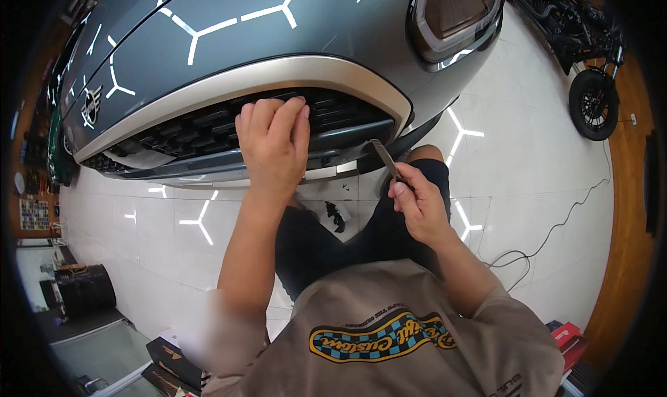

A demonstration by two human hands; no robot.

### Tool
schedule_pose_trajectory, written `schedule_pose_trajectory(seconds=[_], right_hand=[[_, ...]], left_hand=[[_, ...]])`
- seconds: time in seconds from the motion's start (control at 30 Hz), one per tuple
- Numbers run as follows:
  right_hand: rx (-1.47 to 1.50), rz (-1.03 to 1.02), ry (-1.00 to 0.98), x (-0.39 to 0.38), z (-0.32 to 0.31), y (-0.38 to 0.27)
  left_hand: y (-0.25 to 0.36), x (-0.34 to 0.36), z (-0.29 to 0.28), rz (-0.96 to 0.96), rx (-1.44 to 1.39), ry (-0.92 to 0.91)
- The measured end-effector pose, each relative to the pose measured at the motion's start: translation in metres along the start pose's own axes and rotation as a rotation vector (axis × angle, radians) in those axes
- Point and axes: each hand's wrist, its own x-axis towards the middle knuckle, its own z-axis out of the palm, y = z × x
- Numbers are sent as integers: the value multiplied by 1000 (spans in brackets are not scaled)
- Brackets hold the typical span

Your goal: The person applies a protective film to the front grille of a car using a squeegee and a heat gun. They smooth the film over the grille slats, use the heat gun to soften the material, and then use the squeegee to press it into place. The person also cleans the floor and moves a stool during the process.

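Pressing against the car's black grille (pixel 208 129), your left hand (pixel 272 147) lies flat with fingers curled over its upper slats, grasping nothing. Your right hand (pixel 419 206) is clenched around a thin flat tool (pixel 383 159), its tip pointing up toward the grille's right end, just below the beige trim (pixel 229 83).

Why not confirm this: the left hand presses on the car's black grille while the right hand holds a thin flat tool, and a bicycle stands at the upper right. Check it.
One detail is wrong. The head view shows a motorcycle at the upper right, not a bicycle. The rest stands: the left hand presses on the black grille, and the right hand holds a thin flat tool.
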Motion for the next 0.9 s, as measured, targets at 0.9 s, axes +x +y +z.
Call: schedule_pose_trajectory(seconds=[0.9], right_hand=[[155, -81, -31, 29, 15, -7]], left_hand=[[26, 4, 0, -358, -29, -25]])
